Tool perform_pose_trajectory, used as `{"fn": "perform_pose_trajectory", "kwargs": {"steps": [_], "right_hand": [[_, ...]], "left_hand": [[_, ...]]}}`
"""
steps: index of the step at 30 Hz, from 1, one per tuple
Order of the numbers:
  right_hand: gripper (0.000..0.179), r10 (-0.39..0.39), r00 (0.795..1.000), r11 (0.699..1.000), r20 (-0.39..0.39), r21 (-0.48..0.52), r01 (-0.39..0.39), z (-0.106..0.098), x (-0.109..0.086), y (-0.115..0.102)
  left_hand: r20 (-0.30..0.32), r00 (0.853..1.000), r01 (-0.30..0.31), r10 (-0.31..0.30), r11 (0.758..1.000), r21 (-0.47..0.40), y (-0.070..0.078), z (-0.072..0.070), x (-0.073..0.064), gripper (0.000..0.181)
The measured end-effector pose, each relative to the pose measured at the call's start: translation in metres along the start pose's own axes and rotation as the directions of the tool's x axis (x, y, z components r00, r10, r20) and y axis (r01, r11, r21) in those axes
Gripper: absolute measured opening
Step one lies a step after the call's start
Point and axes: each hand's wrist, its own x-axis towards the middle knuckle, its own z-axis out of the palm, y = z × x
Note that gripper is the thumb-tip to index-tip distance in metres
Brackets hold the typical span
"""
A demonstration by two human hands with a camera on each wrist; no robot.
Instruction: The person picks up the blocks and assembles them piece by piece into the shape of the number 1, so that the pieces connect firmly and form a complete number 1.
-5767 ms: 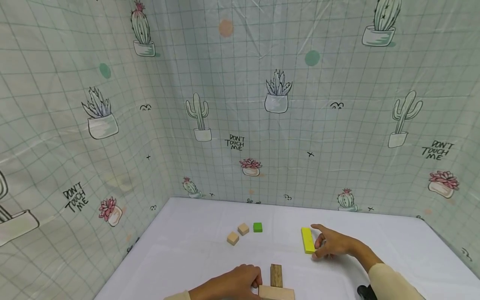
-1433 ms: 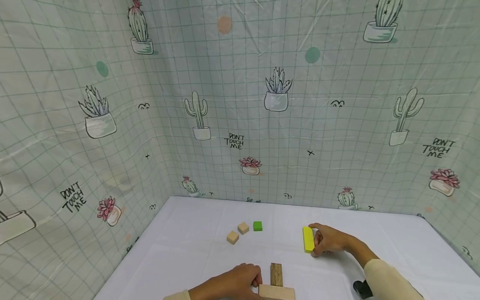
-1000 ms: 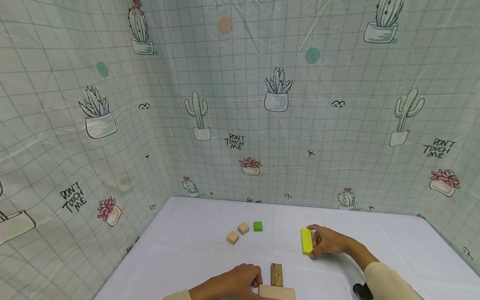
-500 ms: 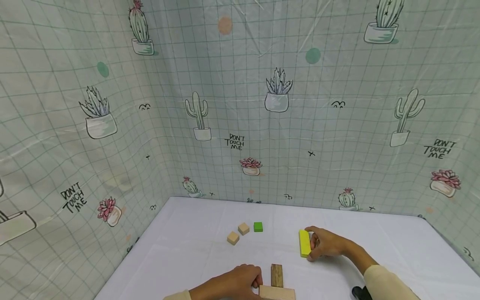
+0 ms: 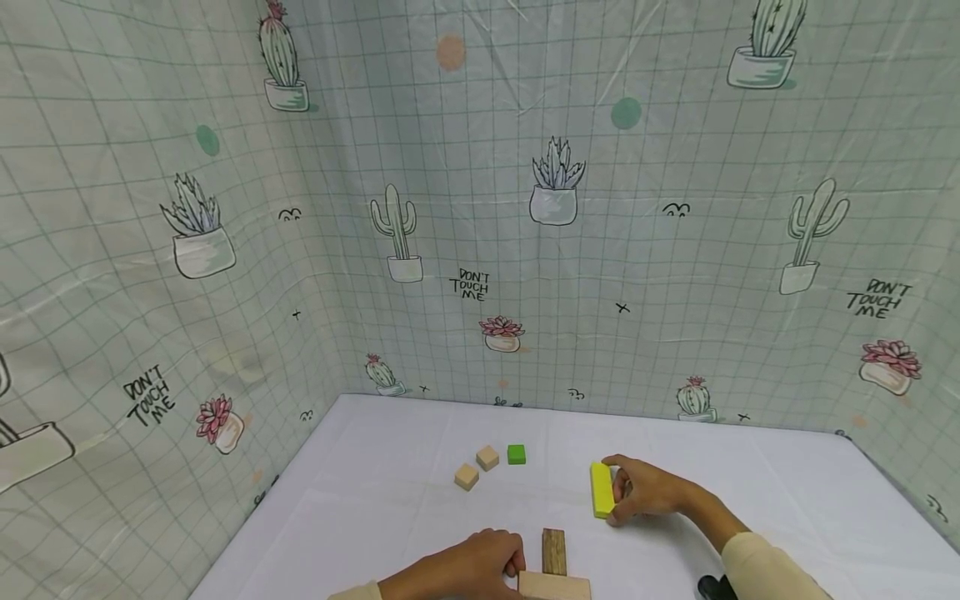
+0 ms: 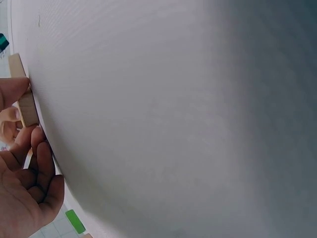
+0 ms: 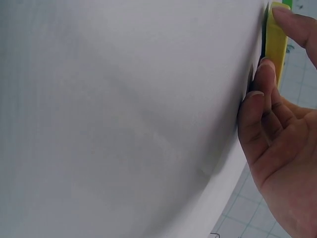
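head view: got bright yellow bar, long, slim, squared-off, pinched by both ends in right hand, off to right of little green block on white table. also got smooth pale wooden block gripped in left hand, next to darker grainy block. left wrist: can see pale block between thumb and finger. right wrist: thumb on one yellow end, fingers on other.

The right hand has moved the yellow block leftward.
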Motion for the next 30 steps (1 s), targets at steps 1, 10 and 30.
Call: {"fn": "perform_pose_trajectory", "kwargs": {"steps": [1,10,30], "right_hand": [[0.094,0.001,1.0,1.0,0.001,-0.001,-0.001,0.0,0.0,-0.001],[0.094,-0.026,1.0,1.0,-0.006,-0.018,0.026,0.003,0.002,-0.004],[0.092,-0.046,0.999,0.999,0.004,-0.026,0.046,0.013,0.011,-0.013]], "left_hand": [[0.0,1.0,0.001,-0.001,1.0,-0.003,0.0,0.0,0.0,0.023],[-0.001,1.0,-0.001,0.001,1.0,-0.01,-0.001,0.0,0.0,0.023],[0.002,1.0,0.021,-0.021,1.0,-0.022,-0.002,0.001,0.0,0.024]]}}
